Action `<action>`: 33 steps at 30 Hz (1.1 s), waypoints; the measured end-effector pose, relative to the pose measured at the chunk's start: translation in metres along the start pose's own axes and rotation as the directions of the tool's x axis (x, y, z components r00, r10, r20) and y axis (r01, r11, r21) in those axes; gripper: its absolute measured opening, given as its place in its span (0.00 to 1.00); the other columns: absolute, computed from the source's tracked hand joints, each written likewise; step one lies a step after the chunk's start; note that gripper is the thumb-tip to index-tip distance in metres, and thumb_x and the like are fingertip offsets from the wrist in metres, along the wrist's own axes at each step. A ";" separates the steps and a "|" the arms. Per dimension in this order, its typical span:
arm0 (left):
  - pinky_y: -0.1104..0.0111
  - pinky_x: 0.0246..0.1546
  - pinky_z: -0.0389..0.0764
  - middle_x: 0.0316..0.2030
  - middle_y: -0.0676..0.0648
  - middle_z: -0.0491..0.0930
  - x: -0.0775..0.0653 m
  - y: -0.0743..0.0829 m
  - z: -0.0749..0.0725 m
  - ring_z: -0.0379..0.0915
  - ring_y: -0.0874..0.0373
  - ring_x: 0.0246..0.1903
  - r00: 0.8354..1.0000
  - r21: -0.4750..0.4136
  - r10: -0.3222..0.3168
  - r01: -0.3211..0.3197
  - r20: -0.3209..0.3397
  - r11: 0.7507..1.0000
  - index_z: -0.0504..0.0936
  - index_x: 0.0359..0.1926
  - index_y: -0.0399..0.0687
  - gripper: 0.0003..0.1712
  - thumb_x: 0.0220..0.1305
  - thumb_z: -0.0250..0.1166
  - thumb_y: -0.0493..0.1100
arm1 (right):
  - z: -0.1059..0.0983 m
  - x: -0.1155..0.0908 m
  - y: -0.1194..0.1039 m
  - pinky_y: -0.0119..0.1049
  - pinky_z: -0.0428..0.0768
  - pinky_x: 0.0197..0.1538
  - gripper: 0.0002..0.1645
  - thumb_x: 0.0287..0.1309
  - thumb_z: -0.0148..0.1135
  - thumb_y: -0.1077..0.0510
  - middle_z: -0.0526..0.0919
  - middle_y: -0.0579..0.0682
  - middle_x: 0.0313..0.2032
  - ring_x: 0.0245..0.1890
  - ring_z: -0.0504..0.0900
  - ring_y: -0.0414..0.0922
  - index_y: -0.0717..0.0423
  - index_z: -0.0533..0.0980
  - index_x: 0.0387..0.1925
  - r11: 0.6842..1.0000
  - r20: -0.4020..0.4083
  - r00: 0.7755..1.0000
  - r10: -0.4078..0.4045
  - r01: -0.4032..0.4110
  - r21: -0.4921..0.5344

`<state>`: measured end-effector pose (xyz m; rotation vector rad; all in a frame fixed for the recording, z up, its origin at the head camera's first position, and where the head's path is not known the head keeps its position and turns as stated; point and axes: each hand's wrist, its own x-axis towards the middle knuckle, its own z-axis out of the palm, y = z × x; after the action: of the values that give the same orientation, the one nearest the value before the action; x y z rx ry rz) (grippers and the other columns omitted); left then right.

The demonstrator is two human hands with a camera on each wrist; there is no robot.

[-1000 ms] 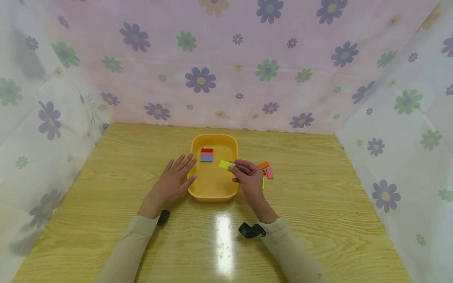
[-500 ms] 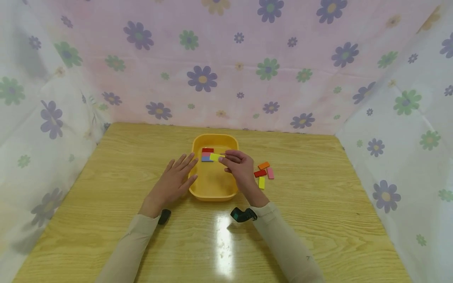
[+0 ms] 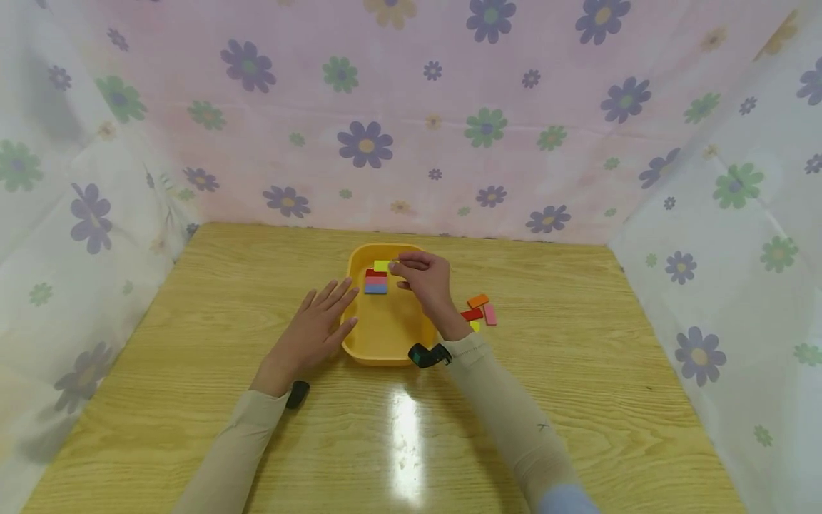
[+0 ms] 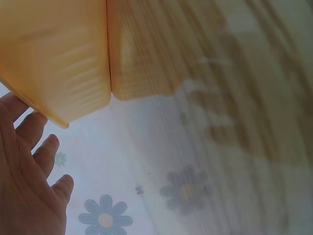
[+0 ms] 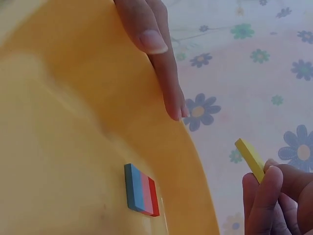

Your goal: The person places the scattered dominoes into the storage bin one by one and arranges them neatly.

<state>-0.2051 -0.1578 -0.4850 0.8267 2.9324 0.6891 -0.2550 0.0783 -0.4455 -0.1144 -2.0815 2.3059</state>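
My right hand [image 3: 429, 284] pinches a small yellow block [image 3: 382, 266] between thumb and fingertips over the far part of a yellow plastic tray [image 3: 388, 360]. In the right wrist view the yellow block [image 5: 250, 159] sticks out of the fingers at a slant. Just nearer than it, a blue block [image 3: 375, 289], a pink block [image 3: 375, 280] and a red block [image 3: 376, 273] lie side by side on the tray floor, long sides together. My left hand [image 3: 308, 339] rests at the tray's left rim, its fingers extended; in the left wrist view fingertips are at the rim.
Right of the tray on the wooden table [image 3: 578, 343] lie a loose orange block [image 3: 478, 301], a red block [image 3: 472, 314], a pink block [image 3: 491, 314] and a yellow block [image 3: 475, 326], partly covered by the right wrist. Flowered cloth [image 3: 398, 107] stands behind and at both sides.
My right hand has carried the yellow block left and away from me, from the tray's right side to just beyond the row of blocks. The left hand stays at the rim.
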 end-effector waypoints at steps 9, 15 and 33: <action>0.40 0.77 0.40 0.81 0.47 0.48 0.001 -0.001 -0.002 0.40 0.43 0.80 1.000 -0.007 0.006 -0.006 0.001 1.000 0.55 0.80 0.49 0.37 0.80 0.47 0.58 | 0.009 0.016 0.004 0.46 0.88 0.42 0.17 0.56 0.73 0.68 0.87 0.64 0.38 0.38 0.90 0.58 0.74 0.81 0.46 0.983 0.061 0.997 0.036 -0.025 -0.180; 0.41 0.77 0.40 0.81 0.48 0.48 0.002 -0.001 -0.003 0.40 0.44 0.80 1.000 0.000 0.005 -0.005 0.009 1.000 0.55 0.80 0.49 0.36 0.80 0.48 0.58 | 0.013 0.023 0.015 0.47 0.89 0.41 0.11 0.53 0.75 0.68 0.88 0.64 0.35 0.33 0.89 0.56 0.71 0.83 0.38 0.916 0.094 0.991 0.097 -0.052 -0.399; 0.40 0.77 0.40 0.80 0.46 0.49 0.002 -0.002 -0.001 0.41 0.43 0.80 1.000 -0.001 0.013 -0.013 -0.008 1.000 0.55 0.80 0.48 0.36 0.80 0.48 0.57 | 0.018 0.028 0.033 0.31 0.77 0.28 0.16 0.42 0.84 0.59 0.87 0.56 0.27 0.24 0.81 0.46 0.64 0.85 0.30 0.648 0.036 0.992 0.124 -0.053 -0.760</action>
<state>-0.2077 -0.1592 -0.4845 0.8452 2.9355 0.6965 -0.2831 0.0590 -0.4776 -0.1356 -3.0003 1.2972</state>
